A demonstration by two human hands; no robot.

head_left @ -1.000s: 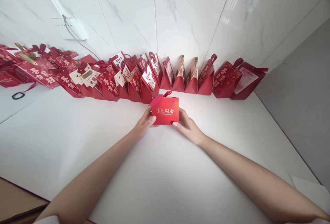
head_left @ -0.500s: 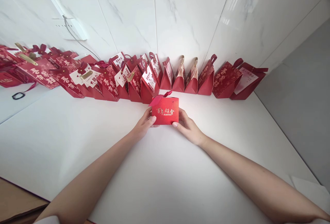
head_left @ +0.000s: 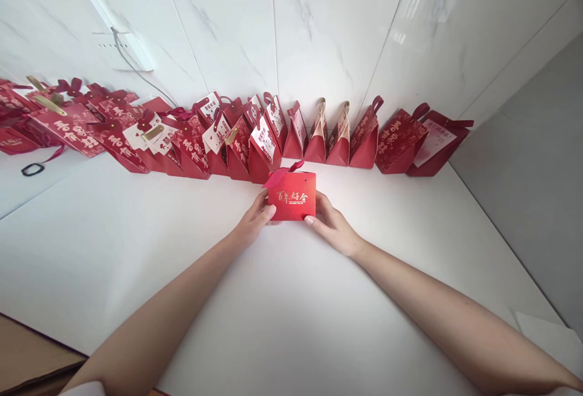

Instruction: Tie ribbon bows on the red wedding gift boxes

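A small red gift box (head_left: 294, 201) with gold lettering on its front is held between my two hands, near the middle of the view. A dark pink ribbon (head_left: 283, 175) lies across its top left. My left hand (head_left: 257, 217) grips the left side, thumb on the front edge. On the right side my right hand (head_left: 334, 223) closes round the box, its thumb at the lower right corner. The fingers behind the box are mostly hidden. Just beyond it stands a red gift box with a white front (head_left: 265, 141).
Many red gift boxes line the white table (head_left: 291, 317) along the marbled wall (head_left: 228, 13). A black loop (head_left: 33, 169) lies at the left. From the wall socket (head_left: 132, 53) hangs a grey cable (head_left: 141, 74). Brown cardboard (head_left: 31, 353) shows at the lower left.
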